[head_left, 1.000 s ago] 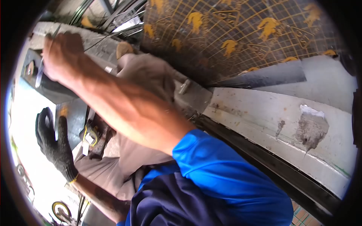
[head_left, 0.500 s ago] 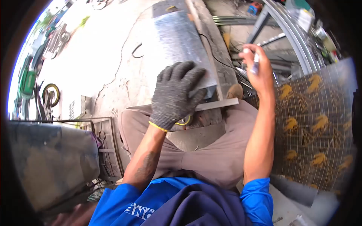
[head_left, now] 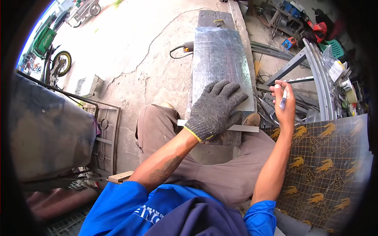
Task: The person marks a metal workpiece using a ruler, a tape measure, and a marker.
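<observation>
A dark grey knitted glove with a yellow cuff covers my left hand [head_left: 214, 112], which lies spread over the near end of a shiny metal sheet [head_left: 220, 59]. Beneath that hand a thin flat metal strip [head_left: 246, 128] runs crosswise at the sheet's near edge, between my knees. My bare right hand [head_left: 285, 104] is raised to the right of the sheet, fingers curled round a marker pen [head_left: 283, 99] that points down. The sheet rests on a dark board [head_left: 204, 19], whose far end shows.
A corded power tool [head_left: 188, 47] lies left of the sheet. Patterned dark panel [head_left: 323, 169] leans at the right, below grey metal frames [head_left: 315, 78]. At the left are a metal gate [head_left: 106, 135], a concrete block [head_left: 91, 85] and a parked motorbike [head_left: 61, 63].
The head view has shifted, so the sheet and both hands appear further right and lower. My left hand remains spread on the sheet, and the pen stays in my right hand.
</observation>
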{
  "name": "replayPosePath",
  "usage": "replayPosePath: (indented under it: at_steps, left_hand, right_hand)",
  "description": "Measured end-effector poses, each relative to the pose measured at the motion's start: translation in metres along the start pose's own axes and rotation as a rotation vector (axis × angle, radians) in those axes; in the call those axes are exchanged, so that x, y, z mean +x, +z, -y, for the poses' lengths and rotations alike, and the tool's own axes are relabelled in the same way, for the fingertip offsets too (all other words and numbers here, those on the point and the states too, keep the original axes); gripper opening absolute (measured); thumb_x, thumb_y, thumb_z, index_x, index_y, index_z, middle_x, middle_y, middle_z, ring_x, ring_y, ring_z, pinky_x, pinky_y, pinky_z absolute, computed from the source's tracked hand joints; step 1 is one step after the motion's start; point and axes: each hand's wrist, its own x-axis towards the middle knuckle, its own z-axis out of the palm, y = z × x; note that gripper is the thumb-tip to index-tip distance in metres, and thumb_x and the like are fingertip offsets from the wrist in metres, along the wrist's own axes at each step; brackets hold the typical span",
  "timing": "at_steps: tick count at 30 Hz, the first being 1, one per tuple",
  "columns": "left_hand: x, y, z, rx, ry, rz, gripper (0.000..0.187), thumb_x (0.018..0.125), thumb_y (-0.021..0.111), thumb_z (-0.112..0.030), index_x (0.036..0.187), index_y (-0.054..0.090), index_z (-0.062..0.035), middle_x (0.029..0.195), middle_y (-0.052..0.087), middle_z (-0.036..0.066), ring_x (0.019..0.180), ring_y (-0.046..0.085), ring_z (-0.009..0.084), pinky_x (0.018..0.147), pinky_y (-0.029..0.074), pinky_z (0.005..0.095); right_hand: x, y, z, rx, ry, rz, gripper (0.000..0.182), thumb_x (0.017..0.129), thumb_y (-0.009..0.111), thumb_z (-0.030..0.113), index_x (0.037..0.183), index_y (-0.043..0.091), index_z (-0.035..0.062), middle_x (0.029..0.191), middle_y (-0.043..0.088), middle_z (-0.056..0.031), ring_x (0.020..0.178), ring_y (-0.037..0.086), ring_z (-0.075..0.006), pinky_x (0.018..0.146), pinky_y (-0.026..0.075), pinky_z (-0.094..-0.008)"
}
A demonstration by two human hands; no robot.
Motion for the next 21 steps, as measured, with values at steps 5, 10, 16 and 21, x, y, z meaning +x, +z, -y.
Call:
replayPosePath:
  at_steps: [5, 10, 16, 21]
  left_hand:
    - [0.0, -0.002, 0.0, -0.047, 0.021, -0.004, 0.043, 0.091, 0.07, -0.037, 0.129, 0.067, -0.0151, 0.135, 0.061, 0.013, 0.129, 0.053, 0.0339, 0.112, 0.038, 0.052]
    - [-0.047, -0.005, -0.031, -0.335, 0.148, 0.233, 0.043, 0.089, 0.072, -0.035, 0.125, 0.067, -0.0125, 0.134, 0.061, 0.013, 0.129, 0.053, 0.0336, 0.11, 0.04, 0.0521]
    - [-0.113, 0.052, -0.023, -0.06, -0.179, 0.334, 0.057, 0.081, 0.078, -0.034, 0.132, 0.063, -0.0135, 0.14, 0.054, 0.018, 0.134, 0.048, 0.0415, 0.109, 0.041, 0.0559]
    - [-0.114, 0.064, -0.018, 0.045, -0.235, 0.12, 0.066, 0.077, 0.08, -0.032, 0.138, 0.059, -0.015, 0.139, 0.053, 0.02, 0.132, 0.048, 0.0419, 0.109, 0.04, 0.0575]
  right_hand:
    - [0.001, -0.001, 0.0, -0.007, 0.005, 0.004, 0.03, 0.108, 0.057, 0.026, 0.123, 0.062, 0.0004, 0.1, 0.075, -0.0111, 0.086, 0.064, -0.0141, 0.079, 0.053, -0.0306]
    - [0.003, 0.0, 0.003, -0.009, -0.015, 0.006, 0.031, 0.108, 0.057, 0.028, 0.123, 0.062, 0.0005, 0.1, 0.076, -0.0125, 0.085, 0.067, -0.0171, 0.078, 0.053, -0.0318]
    - [0.0, -0.003, -0.003, -0.019, -0.016, -0.007, 0.032, 0.107, 0.058, 0.029, 0.122, 0.062, 0.0014, 0.1, 0.076, -0.0138, 0.093, 0.074, -0.0205, 0.081, 0.054, -0.0335]
    - [0.0, -0.003, -0.005, -0.002, -0.055, -0.006, 0.031, 0.107, 0.059, 0.028, 0.122, 0.062, 0.0017, 0.099, 0.076, -0.014, 0.094, 0.074, -0.0214, 0.081, 0.055, -0.0342]
